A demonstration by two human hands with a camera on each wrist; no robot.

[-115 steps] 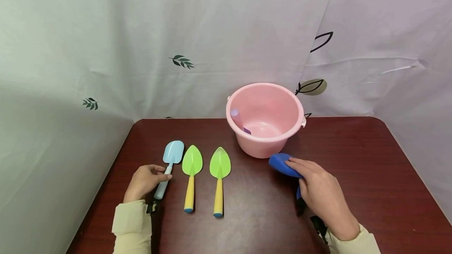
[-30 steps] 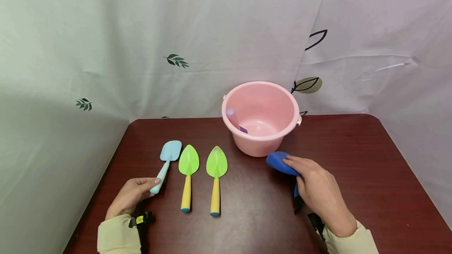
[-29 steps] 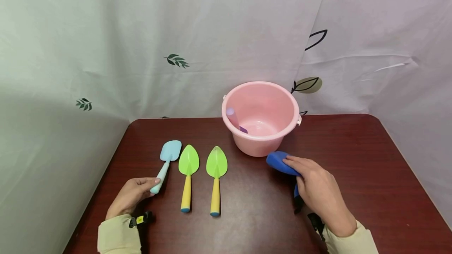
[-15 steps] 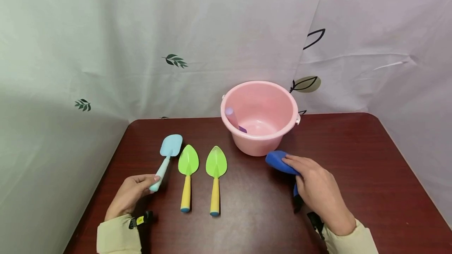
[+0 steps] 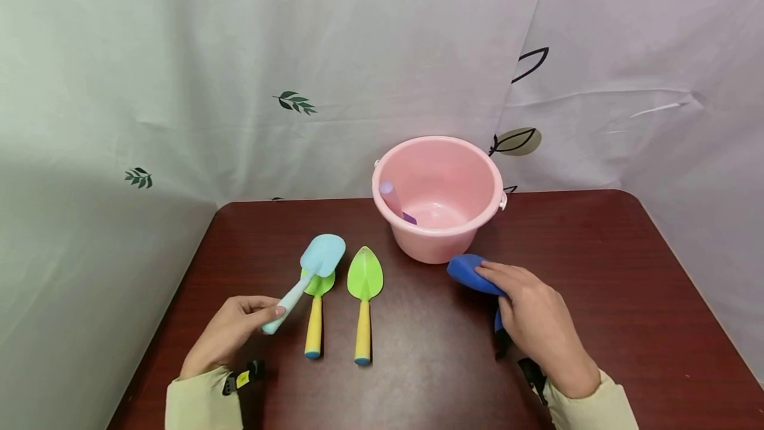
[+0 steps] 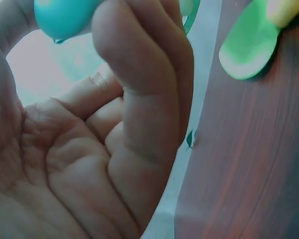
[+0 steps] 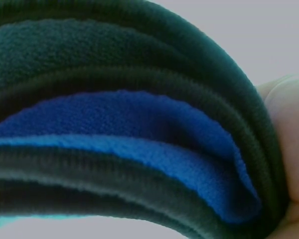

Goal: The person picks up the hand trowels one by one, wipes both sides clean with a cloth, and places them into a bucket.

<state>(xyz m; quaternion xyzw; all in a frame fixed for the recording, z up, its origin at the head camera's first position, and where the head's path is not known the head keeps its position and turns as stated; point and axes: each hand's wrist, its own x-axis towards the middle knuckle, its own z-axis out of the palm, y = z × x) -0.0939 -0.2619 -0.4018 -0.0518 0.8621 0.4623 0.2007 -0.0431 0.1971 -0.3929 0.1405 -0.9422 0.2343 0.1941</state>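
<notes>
My left hand (image 5: 229, 330) pinches the pale handle of a light blue toy trowel (image 5: 323, 255) near its end. The trowel's blade is above part of the left green trowel (image 5: 314, 327), hiding much of its green blade. In the left wrist view the rounded handle end (image 6: 65, 17) shows between thumb and fingers. My right hand (image 5: 542, 324) holds a folded blue cloth (image 5: 474, 274) in front of the bucket. Up close, the cloth (image 7: 104, 117) shows a fuzzy blue surface and dark stitched edging.
A pink bucket (image 5: 432, 245) stands at the table's back, with a lilac-handled tool (image 5: 390, 196) leaning inside. A second green trowel (image 5: 364, 277) with a yellow handle lies right of the first. Pale curtains (image 5: 382, 52) hang behind the dark red table (image 5: 430, 363).
My left hand has taken the light blue trowel by its handle and lifted it. Its blade has swung right, over the left green trowel. The right hand keeps the cloth in nearly the same place.
</notes>
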